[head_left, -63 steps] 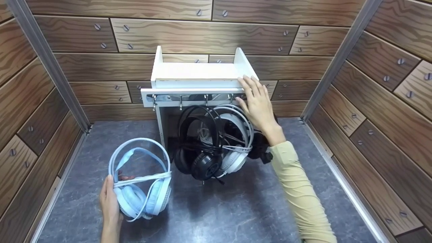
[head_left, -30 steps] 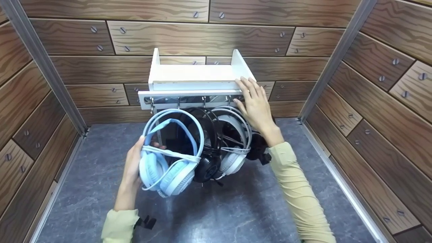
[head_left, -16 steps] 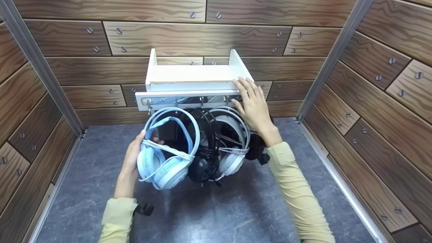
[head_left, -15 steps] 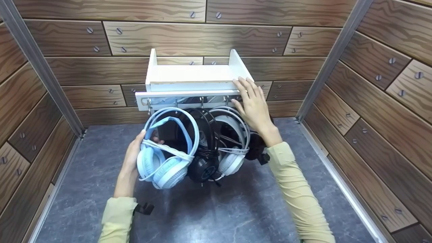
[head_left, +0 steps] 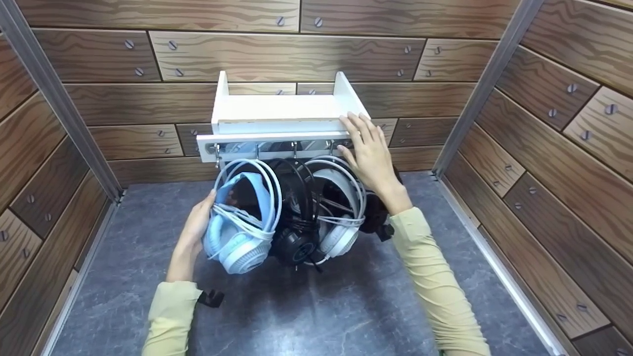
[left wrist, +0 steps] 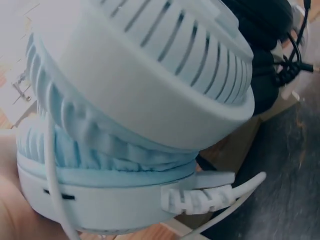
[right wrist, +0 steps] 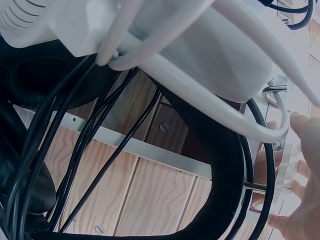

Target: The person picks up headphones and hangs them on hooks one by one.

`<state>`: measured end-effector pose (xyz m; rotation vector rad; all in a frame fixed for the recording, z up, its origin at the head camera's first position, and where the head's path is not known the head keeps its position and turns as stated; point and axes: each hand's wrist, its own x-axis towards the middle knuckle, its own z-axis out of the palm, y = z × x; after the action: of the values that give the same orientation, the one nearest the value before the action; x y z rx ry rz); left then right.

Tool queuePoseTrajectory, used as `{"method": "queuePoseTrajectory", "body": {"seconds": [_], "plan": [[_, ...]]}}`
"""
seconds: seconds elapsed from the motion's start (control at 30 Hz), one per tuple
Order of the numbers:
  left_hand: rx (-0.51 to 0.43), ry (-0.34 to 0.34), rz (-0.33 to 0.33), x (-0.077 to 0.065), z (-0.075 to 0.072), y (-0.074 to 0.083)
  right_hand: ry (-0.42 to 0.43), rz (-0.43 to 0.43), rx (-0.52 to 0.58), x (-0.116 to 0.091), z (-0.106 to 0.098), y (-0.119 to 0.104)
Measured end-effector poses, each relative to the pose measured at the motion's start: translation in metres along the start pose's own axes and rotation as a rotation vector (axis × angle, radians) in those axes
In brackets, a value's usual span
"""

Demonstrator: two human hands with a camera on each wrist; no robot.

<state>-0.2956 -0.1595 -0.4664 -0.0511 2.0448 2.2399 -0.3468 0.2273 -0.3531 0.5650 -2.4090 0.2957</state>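
Note:
My left hand holds light-blue headphones by their left side, up at the left part of the hook rail. A pale cable is wound across them; in the left wrist view their slotted ear cup fills much of the picture. My left fingers are mostly hidden behind the band. My right hand rests on the right end of the white shelf and rail, fingers straight over the edge. Black headphones and white headphones hang under the rail between my hands.
More black headphones hang at the far right, partly behind my wrist. A metal hook shows at the rail's left end. Wood-patterned walls enclose the back and sides above a dark marbled floor.
My left hand has carried the light-blue headphones from the lower left up and right to the rail; lately they have turned more side-on. My right hand has stayed on the shelf.

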Motion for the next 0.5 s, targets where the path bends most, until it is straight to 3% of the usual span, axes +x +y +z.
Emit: {"method": "queuePoseTrajectory", "body": {"seconds": [0.17, 0.3, 0.5], "plan": [[0.242, 0.043, -0.01, -0.001, 0.003, 0.008, -0.007, 0.002, 0.002, 0.0, 0.002, 0.0], [0.41, 0.077, 0.071, -0.001, 0.011, 0.009, -0.008, 0.002, -0.002, 0.0, 0.001, 0.0], [0.642, 0.237, 0.18, 0.001, 0.025, 0.0, -0.001, -0.004, -0.006, 0.0, 0.0, 0.0]]}}
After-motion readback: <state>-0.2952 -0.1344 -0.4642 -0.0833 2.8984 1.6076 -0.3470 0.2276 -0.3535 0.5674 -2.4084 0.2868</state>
